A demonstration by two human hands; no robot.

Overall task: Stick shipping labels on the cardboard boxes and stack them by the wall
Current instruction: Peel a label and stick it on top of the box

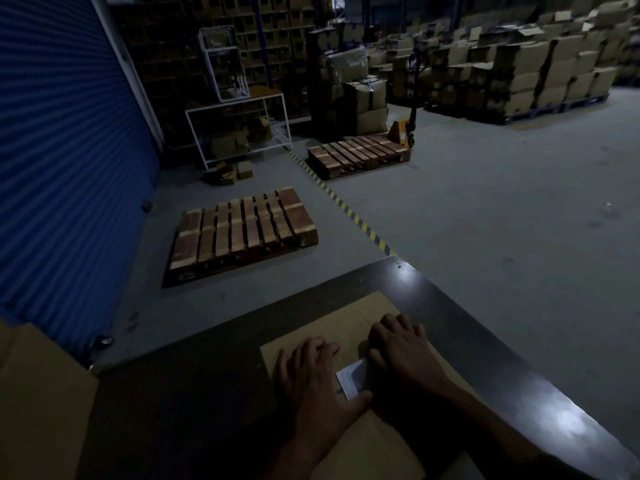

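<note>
1. Cardboard box (349, 327), lying flat on the dark table (194, 375), looks light and stiff; a hold on opposite edges should suit carrying it.
2. Plain brown, with a white shipping label (351, 377) on top.
3. Left hand (311, 375) and right hand (401, 351) press down beside the label, fingers straight and slightly spread.
</note>
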